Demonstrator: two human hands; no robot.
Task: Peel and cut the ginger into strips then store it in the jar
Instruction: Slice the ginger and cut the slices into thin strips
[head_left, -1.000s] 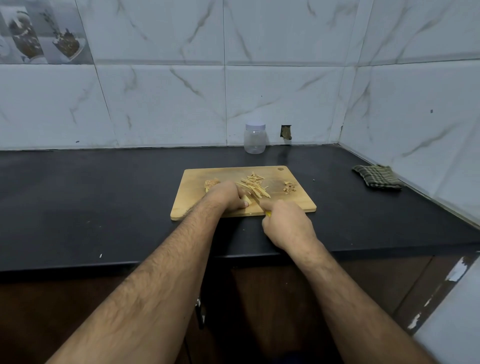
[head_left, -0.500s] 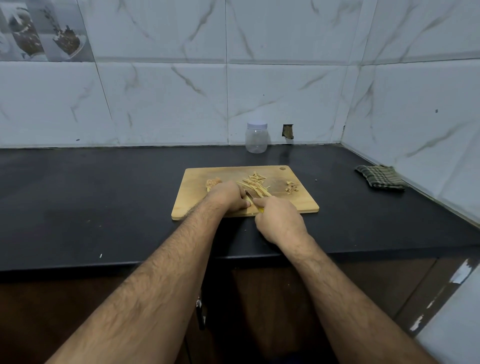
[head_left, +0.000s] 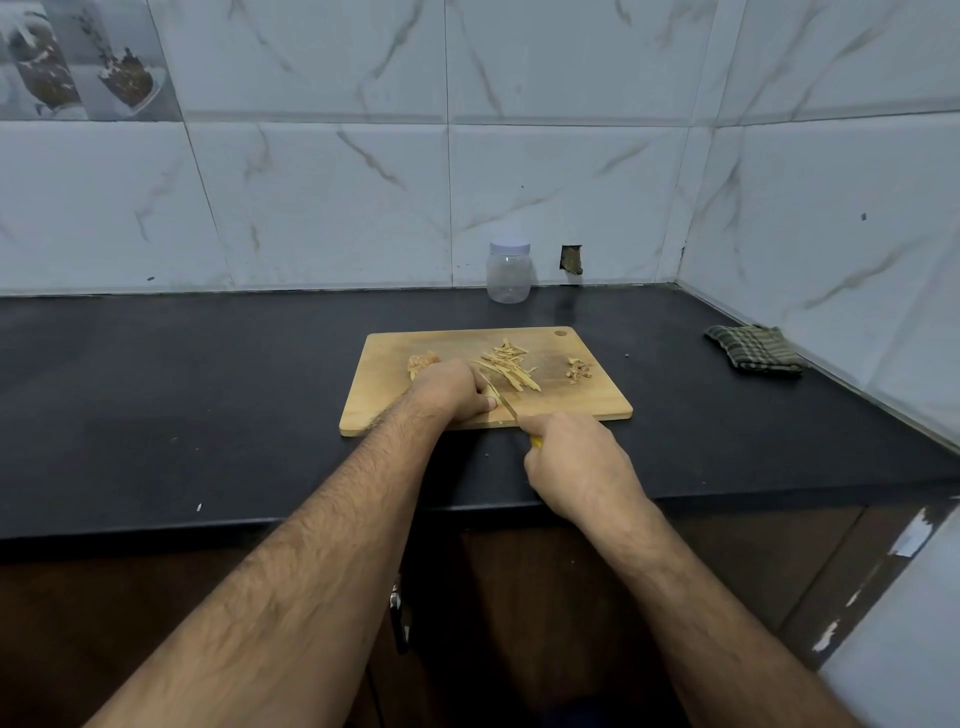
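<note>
Hands first: my left hand (head_left: 454, 389) lies knuckles-up on the near middle of the cutting board (head_left: 597, 400), fingers curled down over something I cannot see, so I cannot tell whether it grips a ginger piece or only presses on the wood. My right hand (head_left: 574, 462) sits just off the board's near edge, over the counter (head_left: 182, 395), clenched around the yellow handle of a knife (head_left: 506, 406), with the forefinger laid out along the top toward the blade. The thin blade slants up and left from that hand, and its tip lies right against the left hand's fingertips. Just beyond the blade, in the middle of the board, I see the cut ginger strips (head_left: 509, 366) lying in a loose heap, pale yellow and mostly pointing the same slanted way. A rough ginger chunk (head_left: 421, 362) peeks out behind my left hand, on the board's left half. Near the board's right edge there is a small pile of peelings (head_left: 578, 370), well apart from the strips. The board lies flat on the dark counter. Farther back, against the marble-patterned tile wall, the clear plastic jar (head_left: 508, 273) stands upright with its pale lid on, well apart from the board. Off to the right, near the corner wall, a folded checked cloth (head_left: 753, 349) lies on the counter.
</note>
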